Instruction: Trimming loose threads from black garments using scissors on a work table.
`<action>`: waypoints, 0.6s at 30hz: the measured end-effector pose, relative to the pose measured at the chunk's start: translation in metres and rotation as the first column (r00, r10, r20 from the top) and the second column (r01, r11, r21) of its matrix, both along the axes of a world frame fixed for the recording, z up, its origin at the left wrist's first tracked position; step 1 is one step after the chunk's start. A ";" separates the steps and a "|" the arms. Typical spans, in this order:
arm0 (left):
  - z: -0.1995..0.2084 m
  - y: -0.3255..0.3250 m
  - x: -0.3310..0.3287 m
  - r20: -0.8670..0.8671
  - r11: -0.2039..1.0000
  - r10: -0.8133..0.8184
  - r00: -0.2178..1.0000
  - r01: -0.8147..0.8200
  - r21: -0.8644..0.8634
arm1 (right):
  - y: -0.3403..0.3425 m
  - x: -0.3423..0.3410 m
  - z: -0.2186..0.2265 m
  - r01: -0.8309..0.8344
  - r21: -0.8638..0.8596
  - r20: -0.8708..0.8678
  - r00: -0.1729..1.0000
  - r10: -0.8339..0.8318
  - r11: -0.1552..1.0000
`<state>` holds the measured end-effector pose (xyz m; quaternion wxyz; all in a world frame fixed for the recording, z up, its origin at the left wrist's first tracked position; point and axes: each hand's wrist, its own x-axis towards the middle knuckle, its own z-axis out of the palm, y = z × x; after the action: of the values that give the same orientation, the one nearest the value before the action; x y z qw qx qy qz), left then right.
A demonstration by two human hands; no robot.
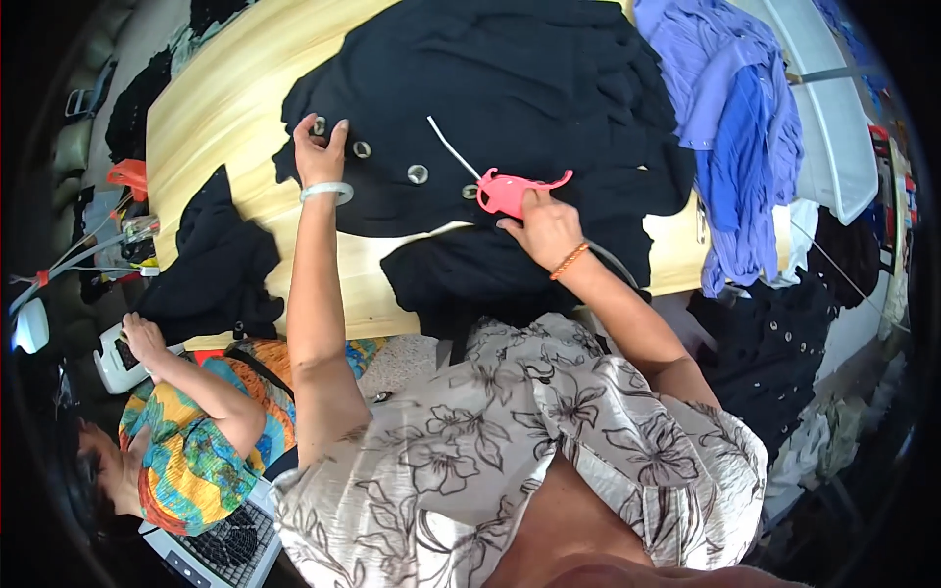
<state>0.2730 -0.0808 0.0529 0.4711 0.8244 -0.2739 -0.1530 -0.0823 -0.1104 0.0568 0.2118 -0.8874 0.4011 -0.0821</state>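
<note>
A black garment (510,88) lies spread over the light wooden table, with a row of large shiny round buttons (418,174) along its near edge. My left hand (320,155) rests at its left corner, thumb and fingers apart on either side of one button. In my right hand (545,227) is a pink air blow gun (505,193) with a long thin white nozzle. The gun is over the near edge of the garment, beside a button, its nozzle slanting away to the left. A grey hose (616,263) runs past my right wrist.
More black cloth (223,260) lies on the table's left side. Purple-blue garments (740,127) hang over its right end, near a white bin (833,127). A co-worker in a bright patterned top (186,446) sits at the lower left. Black buttoned garments (765,343) lie at the right.
</note>
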 end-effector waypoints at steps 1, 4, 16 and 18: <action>0.007 -0.006 0.000 -0.067 1.000 0.021 0.998 -0.020 0.006 | 0.001 0.007 -0.016 0.028 -0.064 -0.025 0.999 -0.029 0.998; 0.020 -0.005 0.010 -0.113 0.999 -0.039 0.993 0.037 -0.024 | -0.010 0.019 -0.042 0.084 -0.099 -0.059 0.994 -0.090 0.992; 0.066 -0.009 -0.017 0.179 0.896 -0.073 0.981 0.144 -0.420 | -0.150 -0.059 0.125 0.390 -0.596 0.385 0.906 -0.176 0.702; 0.068 -0.026 -0.036 0.357 0.914 -0.088 0.930 0.218 -0.343 | -0.194 -0.081 0.139 0.455 -0.691 0.200 0.867 -0.457 0.562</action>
<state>0.2368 -0.1068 0.1205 0.5535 0.7079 -0.4387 0.0072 -0.1630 -0.3039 0.1958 -0.1810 -0.7635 0.5516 -0.2830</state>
